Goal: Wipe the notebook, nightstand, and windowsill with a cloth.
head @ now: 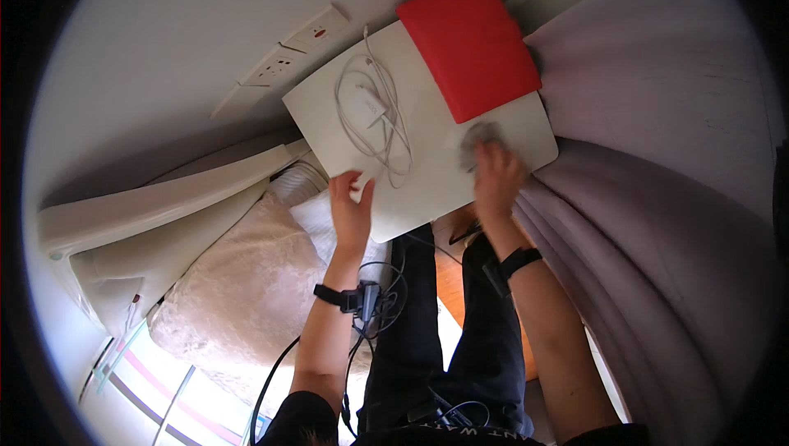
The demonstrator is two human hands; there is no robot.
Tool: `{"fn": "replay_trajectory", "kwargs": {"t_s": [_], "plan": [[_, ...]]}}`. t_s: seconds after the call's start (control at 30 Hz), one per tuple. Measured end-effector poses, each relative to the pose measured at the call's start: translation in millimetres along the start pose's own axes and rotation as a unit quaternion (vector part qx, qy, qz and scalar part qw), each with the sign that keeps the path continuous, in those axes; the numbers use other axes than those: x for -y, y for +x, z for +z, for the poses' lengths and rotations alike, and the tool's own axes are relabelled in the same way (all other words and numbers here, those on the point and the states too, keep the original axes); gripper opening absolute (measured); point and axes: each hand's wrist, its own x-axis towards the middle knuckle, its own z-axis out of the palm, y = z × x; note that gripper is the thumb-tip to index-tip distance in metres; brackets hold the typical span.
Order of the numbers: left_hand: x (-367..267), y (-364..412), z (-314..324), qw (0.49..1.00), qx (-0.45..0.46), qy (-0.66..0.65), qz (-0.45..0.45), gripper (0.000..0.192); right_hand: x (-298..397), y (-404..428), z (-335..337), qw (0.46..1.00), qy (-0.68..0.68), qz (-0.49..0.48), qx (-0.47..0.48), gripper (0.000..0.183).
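Observation:
My right hand (498, 178) is on a crumpled grey cloth (482, 132) near the right side of a small white table (425, 181). Motion blurs both the hand and the cloth, so the exact grip is hard to make out. At the table's near left edge, my left hand (351, 199) has its thumb and fingers apart with nothing between them. Just beyond it on the tabletop lie a white charger plug (370, 106) and its loosely looped white cable (407, 138). A red flat case or folder (471, 52) rests at the table's far right corner, beyond the cloth.
Wall sockets (274, 68) sit behind the table. Grey-mauve curtains (641, 218) hang along the right. To the left is a bed with a beige fluffy cushion (246, 279) and a white headboard (172, 193). Black cables (385, 298) dangle from my left wrist strap.

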Motion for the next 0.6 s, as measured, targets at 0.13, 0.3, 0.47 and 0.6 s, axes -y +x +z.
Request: {"fn": "replay_trajectory", "kwargs": {"t_s": [0.13,0.3,0.47,0.6], "plan": [[38.7,-32.3,-34.3,0.996,0.014,0.062,-0.066,0.023,24.0,-37.1,-2.4,0.963,0.074,-0.257,0.022,0.041],[58.8,-39.4,-58.8,0.992,-0.018,0.091,-0.084,0.022,-52.7,32.4,-12.2,0.994,0.009,0.094,0.058,0.053],[76.9,-64.1,-33.8,0.945,0.134,0.038,-0.297,0.033,-72.5,32.7,-4.0,0.995,0.001,0.097,0.026,0.065],[116.8,-83.1,-0.3,0.797,0.078,-0.268,-0.535,0.044,-55.9,20.7,-10.2,0.995,0.017,0.092,0.026,0.067]]}}
